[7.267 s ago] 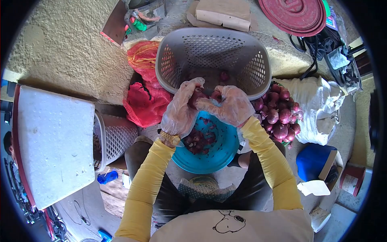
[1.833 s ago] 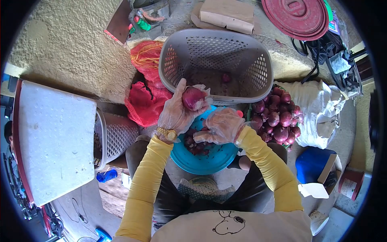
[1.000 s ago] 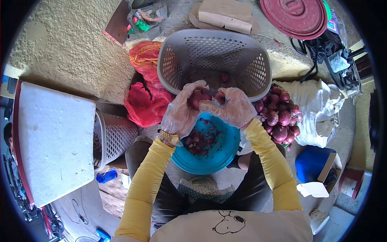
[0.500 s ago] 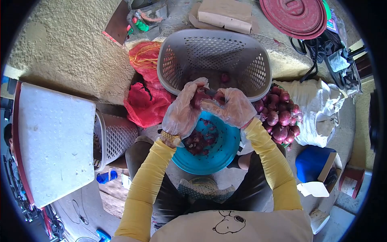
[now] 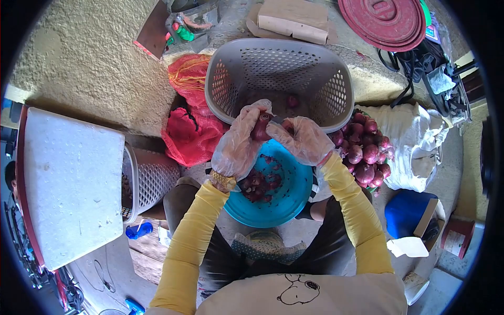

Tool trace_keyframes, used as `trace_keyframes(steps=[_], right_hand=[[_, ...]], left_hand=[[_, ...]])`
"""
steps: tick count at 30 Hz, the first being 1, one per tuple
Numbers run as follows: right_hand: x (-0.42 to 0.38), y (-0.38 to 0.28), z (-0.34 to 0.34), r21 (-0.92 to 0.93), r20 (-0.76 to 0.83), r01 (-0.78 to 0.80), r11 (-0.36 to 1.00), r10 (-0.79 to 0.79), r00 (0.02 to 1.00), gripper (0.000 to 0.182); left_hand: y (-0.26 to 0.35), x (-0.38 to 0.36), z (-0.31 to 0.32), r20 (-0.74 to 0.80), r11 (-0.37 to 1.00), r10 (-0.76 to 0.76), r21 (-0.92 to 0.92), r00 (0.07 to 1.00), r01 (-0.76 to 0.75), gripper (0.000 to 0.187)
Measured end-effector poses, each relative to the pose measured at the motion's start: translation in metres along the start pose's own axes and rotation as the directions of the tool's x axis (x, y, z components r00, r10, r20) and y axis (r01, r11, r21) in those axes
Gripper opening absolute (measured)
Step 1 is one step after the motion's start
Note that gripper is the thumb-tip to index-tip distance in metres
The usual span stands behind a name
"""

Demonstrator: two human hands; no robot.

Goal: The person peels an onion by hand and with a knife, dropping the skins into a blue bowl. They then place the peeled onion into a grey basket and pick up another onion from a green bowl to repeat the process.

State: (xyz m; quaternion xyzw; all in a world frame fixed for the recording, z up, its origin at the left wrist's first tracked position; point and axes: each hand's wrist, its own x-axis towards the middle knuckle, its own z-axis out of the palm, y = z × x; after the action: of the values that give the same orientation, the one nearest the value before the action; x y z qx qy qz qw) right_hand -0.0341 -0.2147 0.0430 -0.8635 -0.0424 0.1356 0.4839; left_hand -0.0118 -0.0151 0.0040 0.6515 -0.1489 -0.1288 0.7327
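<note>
Roughly over the blue basin's far edge [image 5: 297, 157], fingers of the gloved left hand [image 5: 233, 144] wrap a red onion [image 5: 261, 128], likely light, firm and slick-skinned, best held round its bulb, while the right hand [image 5: 305, 140] is curled close by, its grip unclear.

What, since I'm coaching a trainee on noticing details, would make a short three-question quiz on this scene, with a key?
1. True or false: reddish scraps lie in the turquoise basin.
2. Where is the gold watch worn? A) right wrist B) left wrist C) both wrists
3. Fill the gap: the gloved left hand holds a purplish-red ____.

Key: 1. True. 2. B. 3. onion.
</note>
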Motion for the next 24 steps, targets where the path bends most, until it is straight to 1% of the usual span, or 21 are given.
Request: trace_keyframes(steps=[1,2,3,4,5,6,7,8,9,10,11,12,14,15,17,19,21,22,23,24], right_hand=[[0.0,0.0,0.0,0.0,0.0,-0.001,1.0,0.001,1.0,0.063],[-0.001,0.0,0.0,-0.022,-0.012,0.009,1.0,-0.009,1.0,0.063],[-0.001,0.0,0.0,-0.046,-0.024,0.019,0.999,-0.02,1.0,0.063],[-0.001,-0.001,0.001,-0.046,-0.024,0.019,0.999,-0.02,1.0,0.063],[-0.002,-0.001,0.001,-0.041,-0.038,0.025,0.999,-0.026,0.999,0.063],[-0.002,-0.001,0.002,-0.035,-0.051,0.031,0.999,-0.033,0.998,0.063],[-0.002,-0.001,0.001,-0.035,-0.051,0.031,0.999,-0.033,0.998,0.063],[-0.001,-0.001,0.0,-0.044,-0.04,0.021,0.999,-0.023,0.999,0.062],[-0.001,-0.001,0.0,-0.053,-0.029,0.01,0.999,-0.012,1.0,0.062],[-0.002,-0.002,0.0,-0.053,-0.028,0.01,0.999,-0.012,1.0,0.062],[-0.002,-0.003,-0.001,-0.032,-0.02,0.003,0.999,-0.004,1.0,0.062],[-0.002,-0.004,-0.001,-0.011,-0.011,-0.005,1.0,0.005,1.0,0.062],[-0.001,-0.002,0.0,0.004,-0.015,-0.001,1.0,0.001,1.0,0.062],[-0.001,-0.001,0.001,0.02,-0.019,0.003,1.0,-0.002,1.0,0.062],[0.0,-0.001,0.0,0.002,-0.002,-0.012,1.0,0.012,1.0,0.062],[0.0,-0.001,-0.001,-0.015,0.015,-0.026,1.0,0.026,1.0,0.061],[0.0,-0.001,-0.001,-0.026,0.014,0.0,1.0,0.0,1.0,0.062],[0.0,-0.002,-0.002,-0.026,0.014,0.0,1.0,0.001,1.0,0.062],[-0.001,-0.005,-0.003,-0.03,0.014,0.008,1.0,-0.008,1.0,0.063],[-0.001,-0.007,-0.003,-0.033,0.015,0.017,0.999,-0.016,1.0,0.063]], left_hand=[[-0.002,0.0,-0.003,0.031,0.994,0.031,0.108,0.999,-0.034,0.04],[-0.006,0.001,-0.007,0.066,0.974,0.059,0.213,0.996,-0.071,0.05],[-0.012,0.004,-0.011,0.066,0.974,0.059,0.213,0.996,-0.072,0.05],[-0.019,0.007,-0.014,0.082,0.952,-0.074,-0.29,0.994,0.095,0.06],[-0.026,0.009,-0.017,0.159,0.663,-0.181,-0.709,0.971,0.24,0.07],[-0.02,0.007,-0.012,0.159,0.663,-0.181,-0.709,0.971,0.24,0.07],[-0.008,0.003,-0.003,0.047,0.916,-0.112,-0.382,0.993,0.121,0.048],[-0.002,0.0,0.002,-0.028,1.0,-0.001,0.024,1.0,0.002,0.041],[-0.001,0.0,0.002,-0.028,1.0,-0.001,0.024,1.0,0.002,0.041],[-0.001,0.0,0.001,-0.026,0.998,0.015,0.069,1.0,-0.013,0.041],[0.0,0.0,0.001,-0.024,0.993,0.03,0.115,0.999,-0.028,0.042],[0.0,0.0,0.002,-0.023,0.993,0.031,0.114,0.999,-0.028,0.042],[0.001,0.0,0.003,0.005,1.0,0.004,0.011,1.0,-0.004,0.041],[0.001,0.0,0.002,0.005,1.0,0.004,0.011,1.0,-0.004,0.041],[0.0,0.001,0.001,-0.009,0.993,0.011,0.114,1.0,-0.01,0.041],[0.001,0.001,0.0,-0.01,0.989,0.008,0.15,1.0,-0.006,0.041],[-0.004,0.001,-0.004,-0.011,0.983,0.005,0.186,1.0,-0.003,0.041],[-0.013,0.003,-0.009,0.045,0.97,0.055,0.236,0.997,-0.064,0.048],[-0.022,0.005,-0.013,0.103,0.951,0.101,0.282,0.99,-0.127,0.069],[-0.025,0.007,-0.013,0.103,0.951,0.102,0.282,0.989,-0.127,0.069]])
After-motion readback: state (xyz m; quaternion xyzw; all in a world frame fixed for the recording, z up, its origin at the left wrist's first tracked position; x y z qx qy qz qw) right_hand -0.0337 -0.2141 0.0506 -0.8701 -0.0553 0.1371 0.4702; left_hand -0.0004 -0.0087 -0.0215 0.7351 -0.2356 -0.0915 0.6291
